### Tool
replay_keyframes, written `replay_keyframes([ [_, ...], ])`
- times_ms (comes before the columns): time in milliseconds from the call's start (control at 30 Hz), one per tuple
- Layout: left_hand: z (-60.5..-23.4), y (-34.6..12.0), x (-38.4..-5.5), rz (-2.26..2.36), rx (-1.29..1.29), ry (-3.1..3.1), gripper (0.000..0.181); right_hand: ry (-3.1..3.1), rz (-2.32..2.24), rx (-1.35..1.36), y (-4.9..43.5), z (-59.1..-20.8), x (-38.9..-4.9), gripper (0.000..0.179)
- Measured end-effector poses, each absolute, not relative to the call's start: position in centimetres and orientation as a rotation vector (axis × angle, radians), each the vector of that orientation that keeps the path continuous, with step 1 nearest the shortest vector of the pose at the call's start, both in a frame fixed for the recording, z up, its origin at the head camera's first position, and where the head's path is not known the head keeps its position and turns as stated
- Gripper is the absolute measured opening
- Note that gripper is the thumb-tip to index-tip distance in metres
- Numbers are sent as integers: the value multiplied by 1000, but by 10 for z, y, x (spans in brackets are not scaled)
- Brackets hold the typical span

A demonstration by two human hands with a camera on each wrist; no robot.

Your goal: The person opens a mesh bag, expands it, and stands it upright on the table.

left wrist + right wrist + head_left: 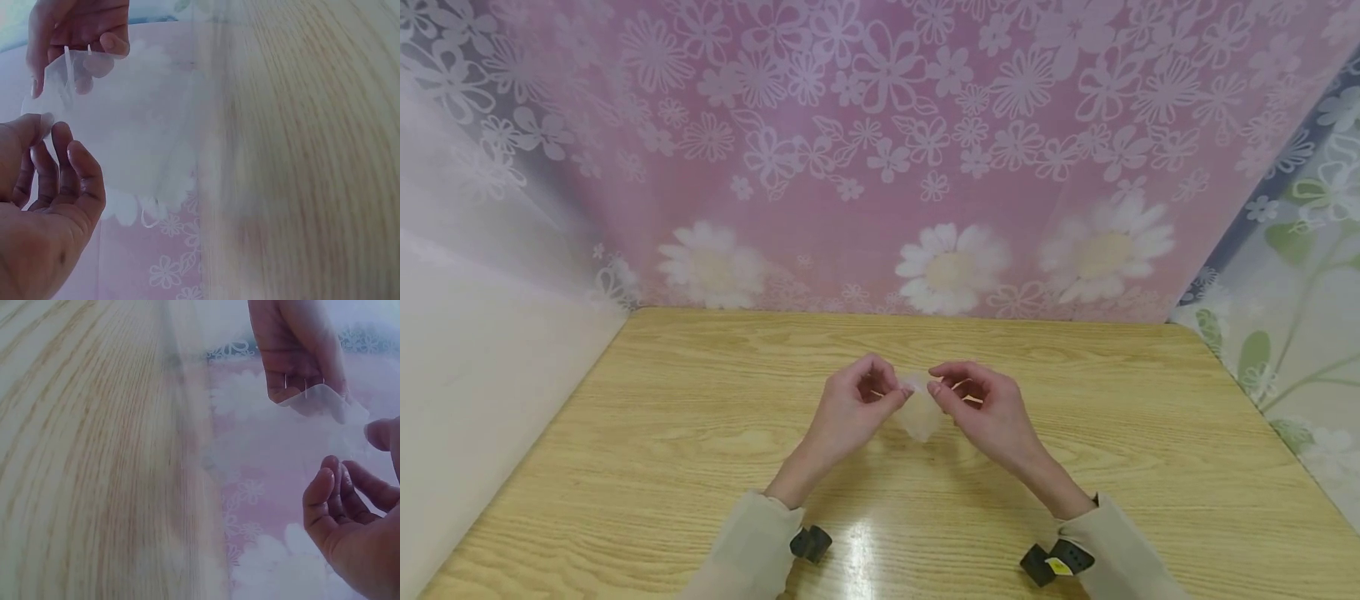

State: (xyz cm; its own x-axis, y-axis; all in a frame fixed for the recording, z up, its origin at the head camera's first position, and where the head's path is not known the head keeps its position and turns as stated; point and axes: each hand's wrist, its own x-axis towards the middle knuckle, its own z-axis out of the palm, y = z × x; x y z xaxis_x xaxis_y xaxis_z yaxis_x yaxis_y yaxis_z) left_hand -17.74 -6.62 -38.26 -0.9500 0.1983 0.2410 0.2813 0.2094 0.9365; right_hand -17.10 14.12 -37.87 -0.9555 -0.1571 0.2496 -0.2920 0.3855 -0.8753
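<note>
Translucent plastic film (920,423): pinching at edge with left grip (853,407), holding right grip (996,410) spread. Probably handling light, limp, slippery; suiting edge holds.

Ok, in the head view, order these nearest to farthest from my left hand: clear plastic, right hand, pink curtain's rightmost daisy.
1. Clear plastic: at the left hand.
2. Right hand: past the plastic.
3. Rightmost daisy: on the pink curtain, up and right.

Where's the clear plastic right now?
In the head view, the clear plastic is below and just right of centre, between the fingertips of the left hand and the right hand, with the table behind it.
</note>
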Motion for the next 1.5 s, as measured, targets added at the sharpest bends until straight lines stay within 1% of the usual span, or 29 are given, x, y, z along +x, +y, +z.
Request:
replay_keyframes([
  [133, -382, -65, -178, -1921, -454, -2348, 16, -2626, 1601, 330, 141, -376, -170, 27],
  [267, -383, -65, -178, -1996, -441, -2358, 18, -2653, 1593, 334, 141, -377, -170, 18],
  [367, -384, -66, -177, -2046, -473, -2397, 26, -2620, 1584, 378, 141, -378, -170, 10],
  [433, -384, -66, -176, -2072, -508, -2411, 33, -2593, 1572, 404, 141, -379, -170, 8],
  [500, -384, -67, -176, -2052, -532, -2430, 37, -2571, 1558, 422, 142, -380, -170, 7],
  [600, -383, -66, -175, -1962, -520, -2476, 33, -2550, 1535, 438, 142, -380, -170, 7],
  [733, -383, -65, -176, -1821, -479, -2539, 23, -2532, 1504, 451, 141, -381, -170, 9],
  [867, -385, -65, -176, -1835, -473, -2506, 11, -2526, 1485, 436, 141, -381, -170, 10],
  [967, -385, -65, -176, -1878, -468, -2451, 7, -2541, 1466, 401, 142, -381, -170, 14],
  [1100, -385, -65, -177, -1893, -459, -2393, 6, -2591, 1430, 362, 143, -380, -169, 16],
  [1267, -385, -65, -176, -1864, -488, -2379, 5, -2606, 1463, 379, 143, -379, -169, 8],
  [1367, -386, -65, -175, -1741, -501, -2404, 5, -2568, 1516, 357, 142, -378, -169, 6],
  [1500, -388, -64, -176, -1506, -474, -2418, 10, -2506, 1511, 282, 138, -377, -169, 7],
])
